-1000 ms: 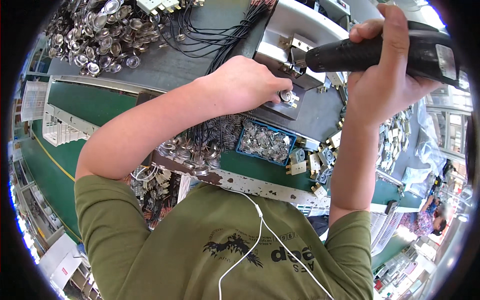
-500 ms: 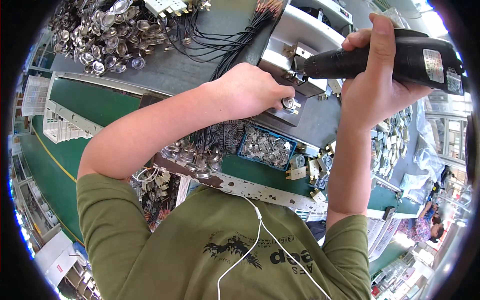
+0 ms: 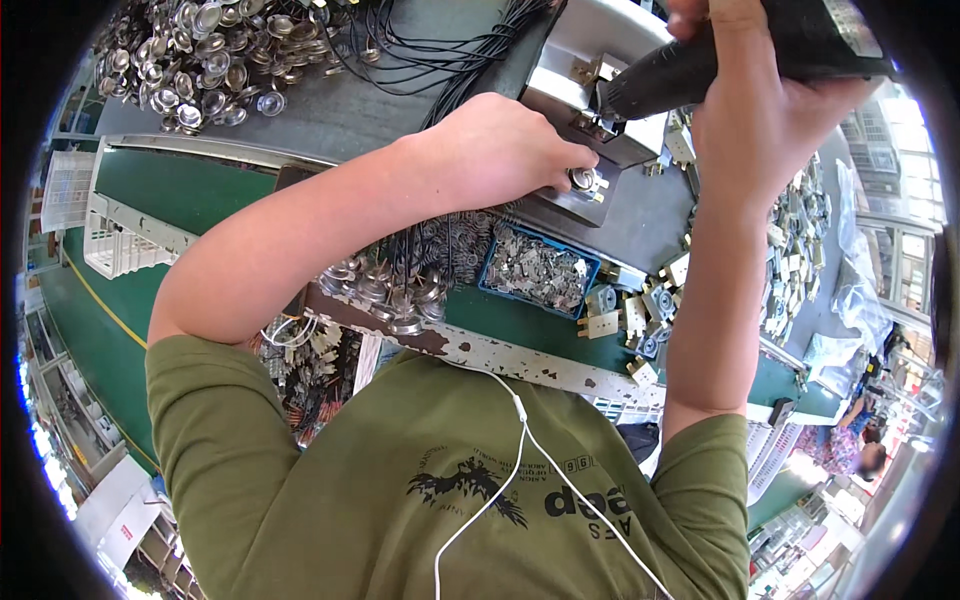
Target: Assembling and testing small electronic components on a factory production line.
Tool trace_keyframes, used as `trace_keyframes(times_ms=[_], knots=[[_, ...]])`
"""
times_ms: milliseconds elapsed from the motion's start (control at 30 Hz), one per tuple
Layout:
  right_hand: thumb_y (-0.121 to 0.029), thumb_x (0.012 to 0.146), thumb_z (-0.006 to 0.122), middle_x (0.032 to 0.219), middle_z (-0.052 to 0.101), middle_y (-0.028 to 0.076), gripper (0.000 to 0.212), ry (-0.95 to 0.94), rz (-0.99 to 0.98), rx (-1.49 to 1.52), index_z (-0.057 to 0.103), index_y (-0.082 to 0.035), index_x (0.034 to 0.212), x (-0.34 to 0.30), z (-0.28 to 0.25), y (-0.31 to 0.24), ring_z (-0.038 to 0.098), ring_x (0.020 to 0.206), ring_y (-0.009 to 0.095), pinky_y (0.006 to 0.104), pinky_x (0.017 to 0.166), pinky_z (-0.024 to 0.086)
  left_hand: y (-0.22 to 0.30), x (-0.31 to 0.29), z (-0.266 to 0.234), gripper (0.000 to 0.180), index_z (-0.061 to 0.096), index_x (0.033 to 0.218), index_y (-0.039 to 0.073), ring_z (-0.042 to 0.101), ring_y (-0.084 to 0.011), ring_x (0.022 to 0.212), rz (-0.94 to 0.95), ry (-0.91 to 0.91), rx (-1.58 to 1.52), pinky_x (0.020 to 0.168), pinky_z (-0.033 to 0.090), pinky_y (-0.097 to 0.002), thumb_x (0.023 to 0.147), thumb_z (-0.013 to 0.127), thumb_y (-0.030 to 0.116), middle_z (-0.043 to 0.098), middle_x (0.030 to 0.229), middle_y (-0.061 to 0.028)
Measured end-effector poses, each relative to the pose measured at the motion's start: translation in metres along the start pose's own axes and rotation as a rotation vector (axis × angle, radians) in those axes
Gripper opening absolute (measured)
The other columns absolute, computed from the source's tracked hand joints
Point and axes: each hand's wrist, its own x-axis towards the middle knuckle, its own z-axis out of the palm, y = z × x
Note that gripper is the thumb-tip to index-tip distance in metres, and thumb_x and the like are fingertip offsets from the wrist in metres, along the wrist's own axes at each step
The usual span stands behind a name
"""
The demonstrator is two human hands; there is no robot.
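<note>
1. On the counter (image 3: 310, 125) in the head view, a small round metal part (image 3: 583, 180) with pale prongs sits on a dark block (image 3: 572, 209), just in front of a silver housing (image 3: 640, 137).
2. At that block, the left hand (image 3: 500, 155) has its fingers narrow and bunched against the part's left edge. Their undersides are hidden, so I cannot tell whether they pinch it firmly or merely steady it.
3. Above the housing, the right hand (image 3: 755, 120) holds a black power tool (image 3: 665, 80), fingers closed around its body. The tip points left and down to the housing's small metal fittings (image 3: 595, 126); contact is unclear.
4. To do this step well, I judge that the tool wants to stay in line with the fittings, with the wrist firm so the tip does not skate. The 2 hands work close together, so the left fingers are best kept low at the block, clear of the tip.
5. Nearer the body, a blue tray (image 3: 528, 304) holds small metal pieces; loose pale plug parts (image 3: 800, 250) lie at right, and a heap of round metal cups (image 3: 210, 60) at far left.
6. As for writing, the green shirt (image 3: 400, 450) carries dark, upside-down lettering and a bird emblem; a pale sticker (image 3: 853, 25) on the tool is too small to read.
</note>
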Motion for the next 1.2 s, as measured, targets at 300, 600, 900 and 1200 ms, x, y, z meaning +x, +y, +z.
trace_keyframes(times_ms=[300, 600, 900, 1200], knots=[[0.004, 0.094, 0.068, 0.074, 0.069, 0.017, 0.014, -0.113, -0.036, 0.401, 0.064, 0.013, 0.103, -0.013, -0.047, 0.009, 0.064, 0.057, 0.02, 0.0333, 0.056, 0.055, -0.001, -0.003, 0.002, 0.035, 0.068, 0.129, 0.02, 0.074, -0.0294, 0.089, 0.028, 0.045, 0.021, 0.072, 0.058, -0.0439, 0.097, 0.065, 0.033, 0.075, 0.09, -0.009], [0.003, 0.093, 0.069, 0.073, 0.067, 0.015, 0.017, -0.001, 0.02, 0.11, 0.065, 0.014, 0.106, -0.031, -0.049, 0.017, 0.064, 0.059, 0.02, 0.0341, 0.056, 0.054, 0.006, 0.002, -0.011, 0.032, 0.068, 0.126, 0.019, 0.074, -0.03, 0.09, -0.056, -0.1, 0.0, 0.075, 0.058, -0.0451, 0.097, 0.065, 0.034, 0.075, 0.091, -0.0103], [-0.007, 0.096, 0.073, 0.072, 0.063, 0.006, 0.02, 0.086, 0.105, -0.009, 0.063, 0.005, 0.108, -0.039, -0.034, 0.011, 0.06, 0.055, 0.014, 0.0256, 0.051, 0.047, 0.005, 0.004, -0.008, 0.031, 0.067, 0.123, 0.019, 0.074, -0.0299, 0.092, -0.056, -0.088, 0.034, 0.077, 0.058, -0.0447, 0.097, 0.066, 0.035, 0.075, 0.094, -0.0099], [-0.004, 0.095, 0.073, 0.078, 0.066, 0.008, 0.017, 0.016, 0.061, -0.109, 0.062, 0.003, 0.107, -0.048, -0.03, 0.004, 0.062, 0.055, 0.013, 0.0246, 0.051, 0.049, -0.004, 0.002, 0.005, 0.033, 0.064, 0.129, 0.027, 0.072, -0.0314, 0.084, 0.026, 0.038, 0.051, 0.072, 0.057, -0.0447, 0.098, 0.064, 0.036, 0.073, 0.091, -0.0076]])
